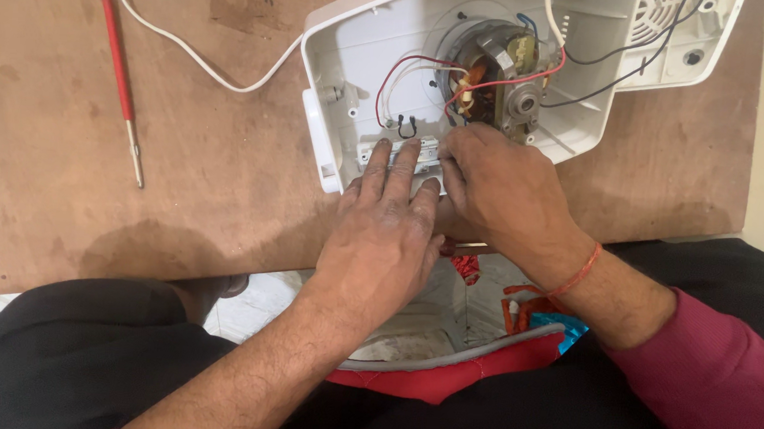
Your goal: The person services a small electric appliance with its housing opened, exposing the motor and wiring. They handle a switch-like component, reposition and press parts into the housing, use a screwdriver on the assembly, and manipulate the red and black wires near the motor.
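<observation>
An opened white plastic appliance housing (348, 53) lies on a brown wooden board (95, 135). Inside it sit a motor with copper windings (496, 76) and red, white and black wires. My left hand (385, 232) lies flat, its fingers pressing a small white switch block (404, 150) at the housing's near edge. My right hand (498, 191) is beside it, fingertips pinching the same block from the right. A red thread circles my right wrist.
A red-handled screwdriver (119, 66) lies on the board at the far left. A white cord (189, 52) runs from the housing toward the top left. A red bag with tools (478, 371) sits in my lap between my knees.
</observation>
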